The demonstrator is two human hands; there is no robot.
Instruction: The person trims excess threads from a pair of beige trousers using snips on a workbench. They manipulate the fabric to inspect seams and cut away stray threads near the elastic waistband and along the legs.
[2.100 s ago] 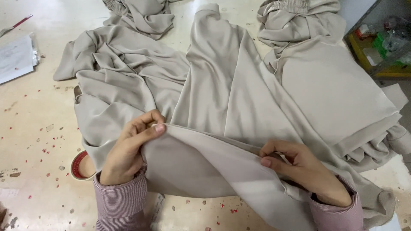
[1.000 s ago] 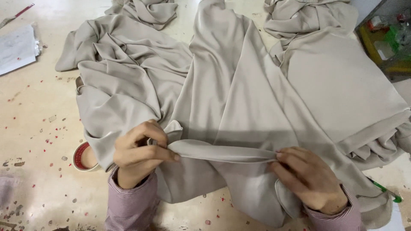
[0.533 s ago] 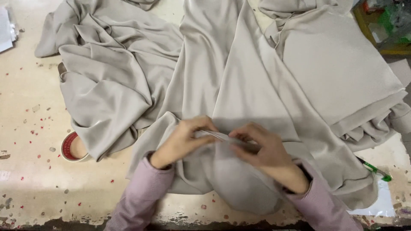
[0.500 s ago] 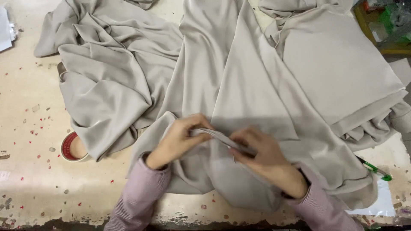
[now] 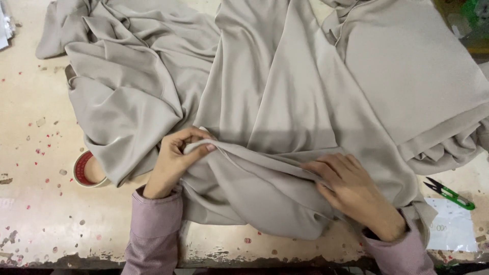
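Near the bench's front edge, a fold of grey cloth (image 5: 265, 168) runs left to right between both hands, its long axis roughly parallel to that edge. Left hand (image 5: 175, 160) pinches the fold's left end between thumb and fingers; right hand (image 5: 351, 188) lies flatter, fingers closed on the right end. Both hands touch the cloth, neither nearer. Tape roll (image 5: 86, 169) sits just left of the cloth; green snips (image 5: 451, 192) lie toward the front right corner. Open bench (image 5: 30, 132) remains at left.
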